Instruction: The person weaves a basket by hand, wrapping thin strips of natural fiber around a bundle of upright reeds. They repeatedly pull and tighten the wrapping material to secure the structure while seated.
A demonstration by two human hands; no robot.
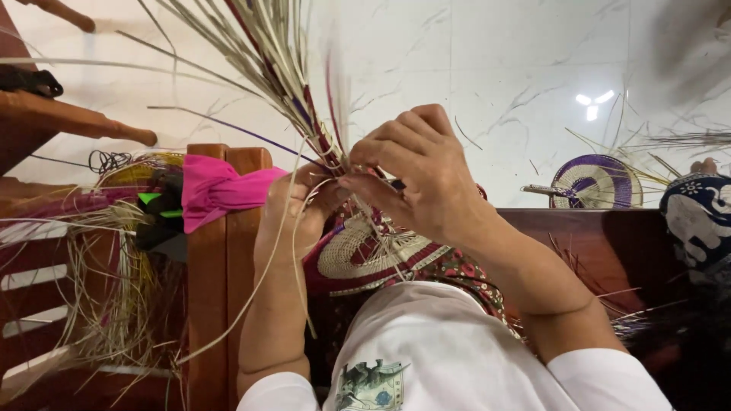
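A round woven piece [365, 259] in tan and dark red lies in my lap, with long loose straw strands [263, 53] fanning up and away from its far edge. My left hand [293, 205] grips the piece's far rim from the left, fingers curled around strands. My right hand [415, 171] reaches over from the right and pinches thin strands at the rim between thumb and fingertips. The two hands nearly touch. Part of the rim is hidden under my right hand.
A wooden post [221, 259] wrapped with pink cloth [221, 186] stands at my left, with bundles of straw [114, 281] hanging beside it. A finished purple and tan woven disc [598, 183] lies on the white marble floor [495, 68]. Patterned blue fabric [697, 217] sits at right.
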